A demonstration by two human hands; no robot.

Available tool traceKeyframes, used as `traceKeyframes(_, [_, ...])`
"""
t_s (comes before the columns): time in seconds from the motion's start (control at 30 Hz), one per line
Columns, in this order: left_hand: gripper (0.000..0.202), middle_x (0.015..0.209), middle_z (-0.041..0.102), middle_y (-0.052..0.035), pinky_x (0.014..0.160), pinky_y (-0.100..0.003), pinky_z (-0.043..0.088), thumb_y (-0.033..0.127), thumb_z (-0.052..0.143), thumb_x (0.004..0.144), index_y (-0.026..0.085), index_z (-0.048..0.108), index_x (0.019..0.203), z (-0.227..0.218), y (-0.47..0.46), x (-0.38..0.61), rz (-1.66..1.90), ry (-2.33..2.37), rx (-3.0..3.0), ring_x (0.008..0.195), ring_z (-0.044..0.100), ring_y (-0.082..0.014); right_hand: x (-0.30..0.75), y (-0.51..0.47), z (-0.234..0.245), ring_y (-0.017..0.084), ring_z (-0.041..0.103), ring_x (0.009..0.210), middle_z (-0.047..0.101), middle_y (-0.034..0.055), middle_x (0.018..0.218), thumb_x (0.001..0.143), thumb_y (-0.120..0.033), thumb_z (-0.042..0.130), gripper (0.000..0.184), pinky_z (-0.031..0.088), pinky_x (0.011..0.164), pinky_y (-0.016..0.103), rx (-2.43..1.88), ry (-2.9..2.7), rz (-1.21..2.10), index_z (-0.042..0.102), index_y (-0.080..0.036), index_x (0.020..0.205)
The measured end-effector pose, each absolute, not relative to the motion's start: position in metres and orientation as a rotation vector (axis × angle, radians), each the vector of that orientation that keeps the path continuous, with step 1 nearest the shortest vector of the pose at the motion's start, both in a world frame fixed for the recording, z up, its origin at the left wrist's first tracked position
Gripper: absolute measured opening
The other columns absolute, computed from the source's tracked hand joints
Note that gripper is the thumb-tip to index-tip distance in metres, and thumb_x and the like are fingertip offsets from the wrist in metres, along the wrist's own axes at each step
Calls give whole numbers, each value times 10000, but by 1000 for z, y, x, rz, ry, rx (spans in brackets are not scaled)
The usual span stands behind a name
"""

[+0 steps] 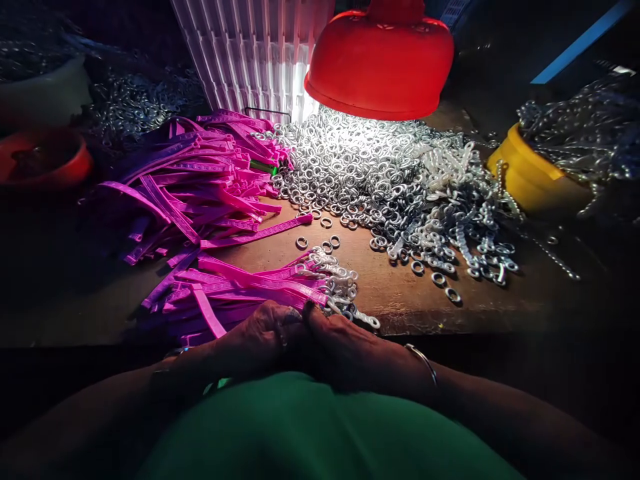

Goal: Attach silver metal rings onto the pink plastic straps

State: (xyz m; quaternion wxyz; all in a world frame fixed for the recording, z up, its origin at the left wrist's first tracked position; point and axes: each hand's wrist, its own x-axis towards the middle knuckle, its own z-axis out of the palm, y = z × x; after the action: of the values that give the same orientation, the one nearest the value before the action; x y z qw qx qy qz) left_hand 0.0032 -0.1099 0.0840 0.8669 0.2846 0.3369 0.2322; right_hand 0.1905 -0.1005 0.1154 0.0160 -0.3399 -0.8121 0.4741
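Observation:
My left hand (pixel 265 333) and my right hand (pixel 355 347) meet at the table's front edge, thumbs close together and fingers curled in. Whatever they pinch is hidden in shadow below the thumbs. Just beyond them lies a small bunch of pink straps (pixel 240 283), with pale metal links (pixel 345 283) at their right ends. Farther left a bigger heap of pink straps (pixel 200 173) is spread out. Silver rings (pixel 370 160) form a large pile past the hands, with several loose rings (pixel 327 245) in front of it.
A red lamp shade (pixel 380 63) hangs low over the ring pile. Behind stands a ribbed pale panel (pixel 255 53). On the right, a yellow bowl (pixel 535 173) overflows with silver chains (pixel 585 127). An orange bowl (pixel 45 157) sits in the dark at left.

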Motion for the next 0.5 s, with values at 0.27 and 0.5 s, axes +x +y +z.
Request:
traceKeyframes(0.27, [320, 654, 593, -30, 596, -240, 451, 412, 676, 759, 105, 630, 680, 100, -92, 2, 525, 877, 723, 619, 553, -125, 189, -98, 112, 104, 408, 553, 580, 25, 756, 851, -151, 468, 188, 236, 536, 249, -1161, -2549, 1086, 439, -150, 1036])
traceKeyframes(0.5, [304, 648, 637, -39, 575, -266, 482, 428, 734, 663, 142, 641, 709, 93, -71, 9, 638, 1003, 868, 627, 606, -180, 192, -91, 101, 111, 419, 514, 573, -2, 686, 863, -254, 505, 138, 225, 513, 251, -1209, -2456, 616, 494, -165, 969])
